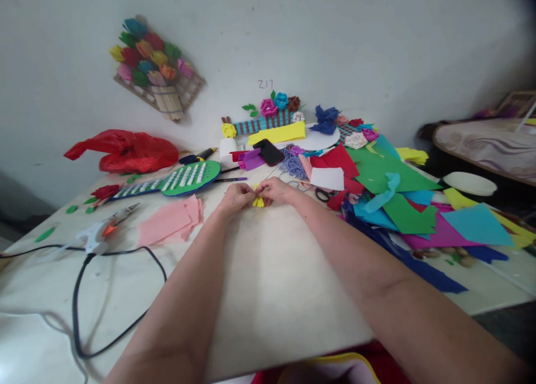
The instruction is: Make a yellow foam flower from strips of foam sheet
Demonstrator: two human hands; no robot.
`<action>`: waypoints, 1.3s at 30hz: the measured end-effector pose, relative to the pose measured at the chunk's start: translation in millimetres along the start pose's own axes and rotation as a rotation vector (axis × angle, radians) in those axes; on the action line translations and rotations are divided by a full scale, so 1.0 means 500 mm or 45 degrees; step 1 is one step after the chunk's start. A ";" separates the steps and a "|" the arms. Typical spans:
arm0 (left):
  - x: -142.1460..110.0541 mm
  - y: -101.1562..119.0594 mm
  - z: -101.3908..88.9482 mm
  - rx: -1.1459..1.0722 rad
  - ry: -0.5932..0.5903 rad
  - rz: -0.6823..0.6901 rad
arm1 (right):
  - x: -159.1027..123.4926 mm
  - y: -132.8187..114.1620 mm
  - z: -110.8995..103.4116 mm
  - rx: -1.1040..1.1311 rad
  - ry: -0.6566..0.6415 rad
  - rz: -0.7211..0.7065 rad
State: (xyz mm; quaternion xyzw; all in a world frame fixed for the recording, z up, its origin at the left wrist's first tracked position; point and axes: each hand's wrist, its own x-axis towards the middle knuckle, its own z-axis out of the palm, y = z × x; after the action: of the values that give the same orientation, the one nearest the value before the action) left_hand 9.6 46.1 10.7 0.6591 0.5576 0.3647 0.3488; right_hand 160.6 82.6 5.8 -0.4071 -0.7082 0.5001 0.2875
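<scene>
Far left, on the table (259, 294): glue gun (95, 236) laid down, nozzle raised, apparently unused at this step. Pink crepe paper (167, 223) spread flat, nearer the hands. Left hand (237, 198): fingers bent and drawn together, tips pinched at the upper edge of the yellow paper piece (258, 202). Piece held between both hands just above the tabletop, pleats fanned downward; shaping or gathering by fingertip is judged to be in hand. Right hand (274, 191): fingers curled, piece pinched from its other side; exact contact cannot be told. Light, steady pressure seems called for, lest pleats be crushed. Farther right, coloured sheets (389, 174) heaped.
</scene>
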 end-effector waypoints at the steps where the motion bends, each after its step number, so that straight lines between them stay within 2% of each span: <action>1: 0.000 -0.001 0.000 -0.003 0.005 0.000 | 0.000 0.000 -0.001 -0.004 -0.009 0.007; 7: 0.001 -0.003 0.000 -0.033 -0.028 -0.007 | 0.003 0.004 -0.003 0.022 -0.065 -0.005; 13: -0.001 0.000 0.000 -0.081 -0.058 -0.010 | 0.011 0.015 -0.001 0.033 -0.054 -0.053; 39: 0.002 -0.007 0.002 -0.057 -0.012 -0.002 | 0.003 0.004 -0.021 -0.056 -0.226 -0.076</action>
State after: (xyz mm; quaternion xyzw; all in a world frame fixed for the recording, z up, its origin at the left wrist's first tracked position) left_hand 8.9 47.5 7.3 0.6523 0.5484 0.3736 0.3663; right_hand 168.9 89.1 7.4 -0.3460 -0.7537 0.5095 0.2293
